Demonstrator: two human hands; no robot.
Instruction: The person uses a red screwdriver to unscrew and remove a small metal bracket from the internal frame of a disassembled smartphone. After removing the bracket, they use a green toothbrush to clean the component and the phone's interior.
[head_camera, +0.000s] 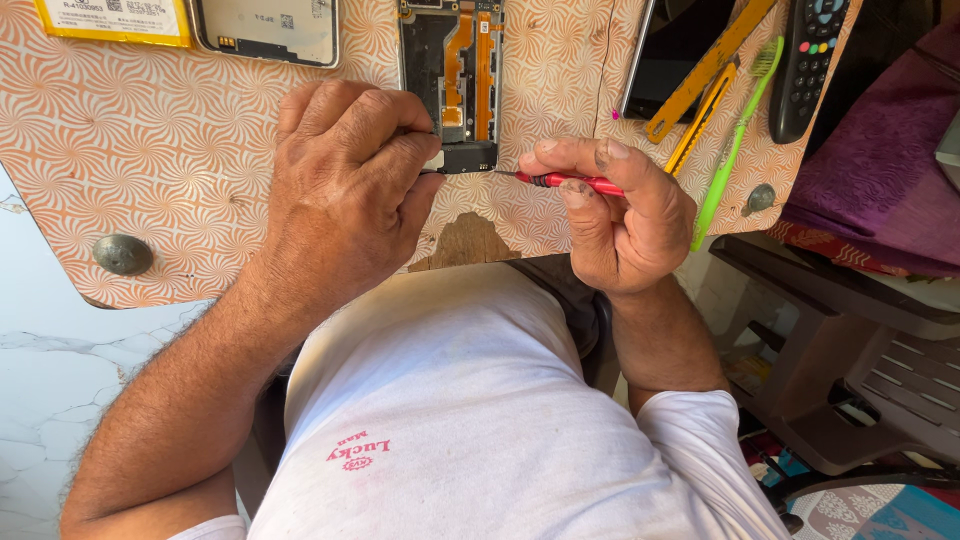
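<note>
Orange swirl-patterned tabletop (180, 150) under me: my left hand (345, 190) closes its grip on the opened phone (455, 90) to steady it, my right hand (625, 215) pinches the red screwdriver (565, 182), tip at the phone's lower edge.

A person's left hand (345, 190) steadies an opened phone (455, 85) on a patterned table (170, 150) while the right hand (620, 215) pinches a red screwdriver (570, 182), its tip at the phone's lower edge, a green toothbrush (735, 145) just beyond.
</note>
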